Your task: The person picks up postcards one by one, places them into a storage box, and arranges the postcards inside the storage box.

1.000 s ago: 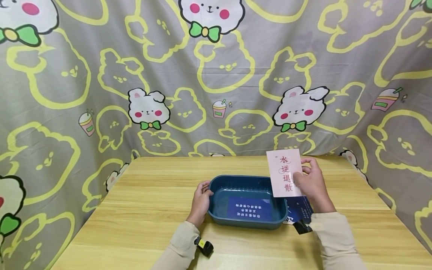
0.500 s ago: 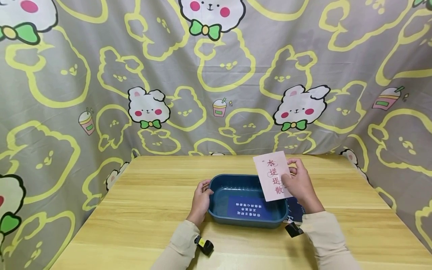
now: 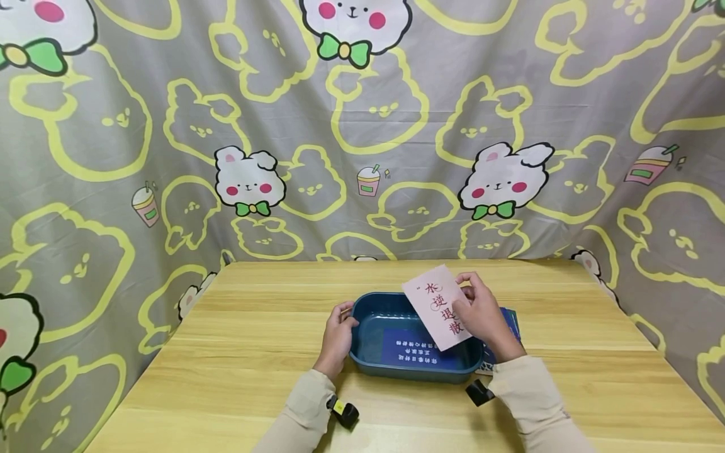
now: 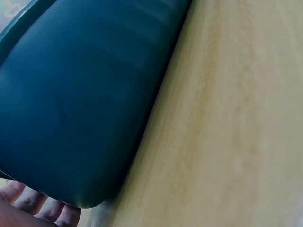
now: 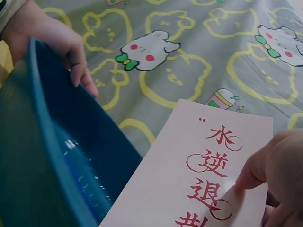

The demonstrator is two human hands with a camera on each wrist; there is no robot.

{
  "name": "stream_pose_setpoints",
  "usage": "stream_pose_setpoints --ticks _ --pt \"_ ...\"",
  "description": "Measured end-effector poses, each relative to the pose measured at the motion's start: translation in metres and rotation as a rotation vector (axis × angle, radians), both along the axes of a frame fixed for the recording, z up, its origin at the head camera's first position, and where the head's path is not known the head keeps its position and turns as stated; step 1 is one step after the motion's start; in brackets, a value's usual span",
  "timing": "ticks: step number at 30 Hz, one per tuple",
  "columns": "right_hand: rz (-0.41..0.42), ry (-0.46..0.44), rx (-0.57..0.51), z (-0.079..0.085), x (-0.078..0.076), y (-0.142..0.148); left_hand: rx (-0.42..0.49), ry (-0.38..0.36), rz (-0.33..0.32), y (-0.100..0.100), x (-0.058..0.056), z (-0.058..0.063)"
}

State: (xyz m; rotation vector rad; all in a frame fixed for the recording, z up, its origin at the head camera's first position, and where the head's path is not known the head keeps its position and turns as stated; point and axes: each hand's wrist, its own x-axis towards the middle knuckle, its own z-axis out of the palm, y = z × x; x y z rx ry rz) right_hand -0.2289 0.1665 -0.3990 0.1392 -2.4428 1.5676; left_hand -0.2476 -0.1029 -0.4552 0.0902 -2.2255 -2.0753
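Note:
A dark blue-green plastic box (image 3: 408, 374) with rounded corners sits on the wooden table. My left hand (image 3: 338, 340) grips its left end, thumb over the rim; the left wrist view shows those fingertips against the outer wall (image 4: 75, 94). Between thumb and fingers, my right hand (image 3: 481, 314) pinches a pale pink card (image 3: 427, 299) with red Chinese characters, tilted over the right half of the box. Up close in the right wrist view, the thumb presses the card's face (image 5: 189, 161). Inside the box lies a dark blue card (image 3: 399, 352) with white print, partly hidden by the pink one.
More blue cards (image 3: 511, 322) lie on the table just right of the box, partly covered by my right hand and the box. A grey curtain (image 3: 317, 132) with cartoon rabbits hangs behind the wooden table (image 3: 226, 352). Each wrist carries a black camera (image 3: 347, 415).
My right hand has moved left and slightly down with the pink card, from the box's right edge to over its inside. The card has turned anticlockwise. The left hand and box have stayed put.

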Motion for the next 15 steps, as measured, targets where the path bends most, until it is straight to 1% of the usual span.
stream_pose_setpoints --ticks 6,11,15 --pt "0.032 0.042 0.069 -0.005 0.000 -0.008 0.002 -0.002 0.002 0.000 0.000 0.000" --pt "0.089 0.088 0.128 -0.009 0.001 -0.013 -0.001 -0.007 0.003 0.001 0.001 0.001" --pt "0.134 0.082 0.169 -0.012 0.001 -0.016 -0.002 -0.008 0.003 0.000 0.001 0.000"
